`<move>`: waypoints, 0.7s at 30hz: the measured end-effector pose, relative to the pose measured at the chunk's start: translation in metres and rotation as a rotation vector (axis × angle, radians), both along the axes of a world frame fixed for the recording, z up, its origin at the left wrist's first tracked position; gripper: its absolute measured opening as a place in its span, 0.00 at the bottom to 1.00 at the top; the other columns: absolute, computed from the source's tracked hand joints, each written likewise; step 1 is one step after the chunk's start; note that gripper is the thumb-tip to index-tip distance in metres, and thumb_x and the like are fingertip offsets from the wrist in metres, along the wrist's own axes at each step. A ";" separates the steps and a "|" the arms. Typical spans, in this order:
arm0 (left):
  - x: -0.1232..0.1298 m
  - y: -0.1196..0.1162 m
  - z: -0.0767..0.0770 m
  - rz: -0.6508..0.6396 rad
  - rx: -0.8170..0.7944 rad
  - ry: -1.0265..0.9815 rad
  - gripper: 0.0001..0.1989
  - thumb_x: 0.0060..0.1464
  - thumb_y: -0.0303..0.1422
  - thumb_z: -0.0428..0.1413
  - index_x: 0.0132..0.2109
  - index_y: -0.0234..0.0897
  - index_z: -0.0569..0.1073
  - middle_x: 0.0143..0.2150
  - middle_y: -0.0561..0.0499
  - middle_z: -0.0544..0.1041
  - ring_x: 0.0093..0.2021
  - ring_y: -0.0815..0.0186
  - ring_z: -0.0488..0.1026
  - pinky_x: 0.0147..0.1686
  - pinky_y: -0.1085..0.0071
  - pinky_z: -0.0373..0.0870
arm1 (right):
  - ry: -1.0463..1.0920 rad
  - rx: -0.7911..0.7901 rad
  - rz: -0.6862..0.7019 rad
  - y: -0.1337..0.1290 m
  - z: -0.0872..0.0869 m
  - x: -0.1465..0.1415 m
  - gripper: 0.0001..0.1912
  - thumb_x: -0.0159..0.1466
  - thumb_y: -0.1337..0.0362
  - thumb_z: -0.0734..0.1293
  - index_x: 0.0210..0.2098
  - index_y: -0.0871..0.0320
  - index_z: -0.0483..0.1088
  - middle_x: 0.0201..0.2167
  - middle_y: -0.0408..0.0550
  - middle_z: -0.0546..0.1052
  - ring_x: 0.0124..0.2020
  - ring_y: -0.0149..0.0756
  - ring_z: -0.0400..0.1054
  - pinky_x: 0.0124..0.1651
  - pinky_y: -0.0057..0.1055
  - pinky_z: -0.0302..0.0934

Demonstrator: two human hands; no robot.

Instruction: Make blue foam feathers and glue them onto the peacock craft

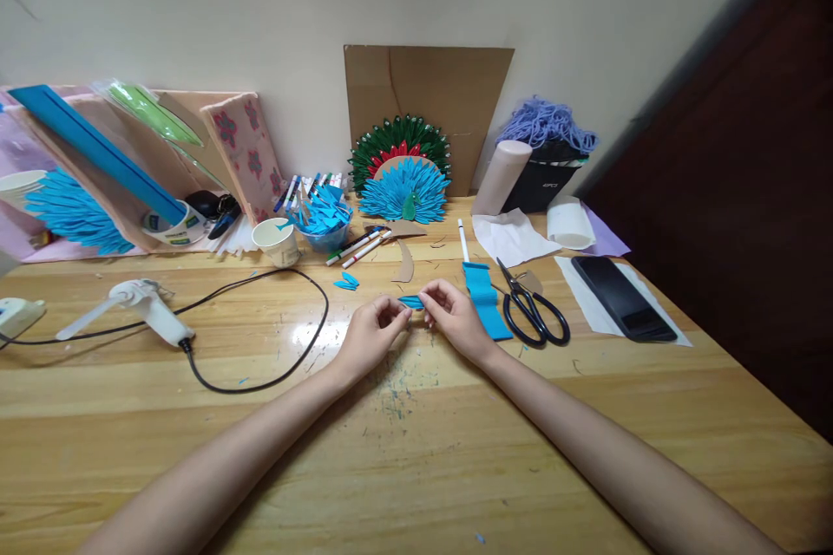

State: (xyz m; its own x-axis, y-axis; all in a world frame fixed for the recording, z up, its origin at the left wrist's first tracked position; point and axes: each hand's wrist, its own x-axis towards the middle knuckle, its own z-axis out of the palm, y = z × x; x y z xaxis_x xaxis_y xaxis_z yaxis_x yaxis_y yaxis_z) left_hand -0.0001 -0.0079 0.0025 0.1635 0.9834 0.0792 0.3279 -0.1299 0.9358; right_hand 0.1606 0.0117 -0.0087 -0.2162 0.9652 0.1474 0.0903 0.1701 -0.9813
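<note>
Between my two hands is a small blue paper petal (410, 302), pinched at both ends above the middle of the table. My left hand (373, 331) grips its left end with thumb and forefinger. The right end sits in the fingertips of my right hand (451, 317). A few cut blue petals (347, 281) lie beyond my left hand. Just right of my right hand are a folded strip of blue crepe paper (482, 302) and black-handled scissors (534, 312). Behind stands a paper peacock (409, 191) with blue, red and green petals.
A white glue gun (151, 309) with a looping black cable lies at left. A paper cup (277, 243), a bowl of blue scraps (325, 225) and markers (368, 250) stand behind. On the right a phone (623, 298) rests on white paper. Cardboard (429, 87) leans against the wall.
</note>
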 end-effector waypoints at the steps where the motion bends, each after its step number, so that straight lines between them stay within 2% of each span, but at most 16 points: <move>1: 0.000 0.000 0.001 0.016 -0.005 -0.007 0.14 0.51 0.42 0.53 0.30 0.34 0.70 0.25 0.53 0.70 0.24 0.70 0.63 0.25 0.74 0.58 | -0.003 0.002 -0.003 0.000 0.000 0.000 0.12 0.60 0.54 0.62 0.32 0.57 0.63 0.24 0.40 0.66 0.23 0.28 0.62 0.26 0.26 0.58; 4: 0.001 0.000 0.002 0.066 -0.018 -0.035 0.14 0.50 0.43 0.54 0.32 0.34 0.70 0.26 0.53 0.70 0.25 0.69 0.65 0.25 0.74 0.59 | -0.031 0.020 0.002 0.000 0.000 0.000 0.12 0.60 0.54 0.62 0.31 0.57 0.64 0.25 0.41 0.67 0.23 0.28 0.62 0.26 0.26 0.58; 7: 0.000 0.000 0.004 0.040 -0.015 -0.084 0.14 0.51 0.43 0.53 0.32 0.34 0.70 0.27 0.52 0.72 0.27 0.69 0.67 0.27 0.74 0.61 | -0.050 0.014 0.025 -0.002 0.001 0.000 0.11 0.60 0.55 0.62 0.32 0.57 0.65 0.25 0.42 0.68 0.24 0.28 0.62 0.26 0.26 0.59; 10: -0.001 -0.001 0.005 0.018 -0.025 -0.153 0.14 0.53 0.41 0.51 0.31 0.34 0.70 0.27 0.51 0.73 0.28 0.68 0.69 0.28 0.74 0.63 | -0.023 -0.020 0.064 -0.003 0.002 0.000 0.12 0.59 0.56 0.64 0.37 0.57 0.66 0.28 0.44 0.69 0.28 0.30 0.65 0.27 0.27 0.61; 13: -0.001 0.000 0.002 0.052 -0.045 -0.197 0.13 0.53 0.41 0.52 0.30 0.34 0.69 0.25 0.52 0.73 0.28 0.68 0.71 0.28 0.74 0.63 | 0.019 -0.044 0.104 -0.003 0.002 -0.001 0.14 0.58 0.57 0.65 0.41 0.57 0.65 0.30 0.45 0.70 0.30 0.32 0.66 0.29 0.27 0.63; 18: -0.003 0.000 0.000 0.091 -0.068 -0.255 0.14 0.50 0.42 0.54 0.30 0.33 0.70 0.25 0.51 0.74 0.27 0.68 0.72 0.27 0.74 0.64 | 0.036 -0.058 0.131 -0.006 0.000 -0.002 0.14 0.58 0.59 0.66 0.41 0.57 0.64 0.29 0.44 0.71 0.24 0.29 0.65 0.27 0.28 0.62; 21: -0.014 -0.007 0.003 0.138 -0.108 -0.257 0.15 0.49 0.42 0.55 0.29 0.32 0.72 0.25 0.50 0.73 0.25 0.68 0.71 0.26 0.74 0.65 | 0.005 -0.045 0.136 -0.009 0.003 -0.003 0.13 0.59 0.59 0.64 0.41 0.57 0.63 0.28 0.44 0.72 0.24 0.29 0.65 0.28 0.29 0.62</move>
